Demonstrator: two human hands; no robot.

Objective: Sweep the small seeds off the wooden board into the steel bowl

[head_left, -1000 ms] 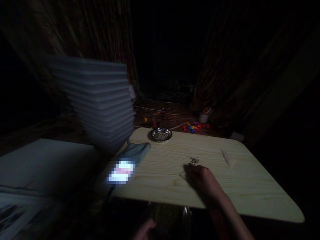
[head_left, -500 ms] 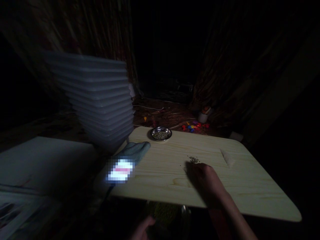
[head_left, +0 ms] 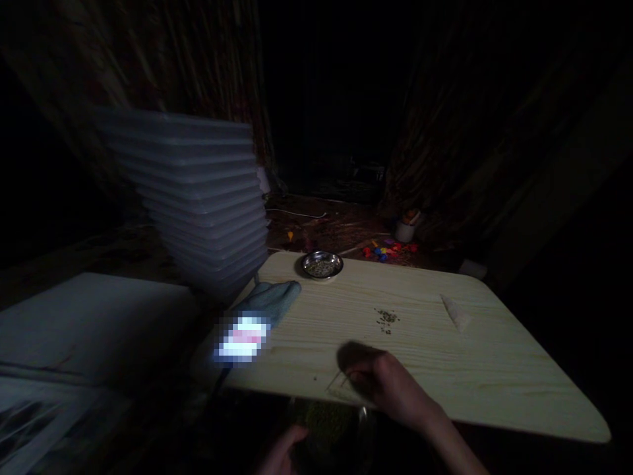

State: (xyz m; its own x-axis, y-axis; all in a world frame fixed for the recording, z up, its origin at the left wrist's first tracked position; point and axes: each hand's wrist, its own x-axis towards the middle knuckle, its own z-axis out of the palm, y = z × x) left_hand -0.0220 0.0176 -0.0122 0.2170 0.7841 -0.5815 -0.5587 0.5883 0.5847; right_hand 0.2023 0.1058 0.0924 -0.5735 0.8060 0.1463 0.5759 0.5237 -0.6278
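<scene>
Dim room, probably home: long curtains, wood-grain table, small bright pieces scattered on floor.

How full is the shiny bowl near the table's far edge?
Partly filled: small pale bits lie across the bottom of the metal bowl, while its shiny inner wall shows bare above them.

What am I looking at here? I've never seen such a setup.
No machine: a person works bare-handed, filmed by one head-worn camera looking forward and down. The right hand, over the near part of the pale wood-grain table, pinches a thin pale object, too dim to identify. The left hand is below the table's near edge, by a dark green mass; its grip is unclear. On the table are a round shiny metal bowl with pale bits, a grey-blue cloth and scattered dark bits.
</scene>
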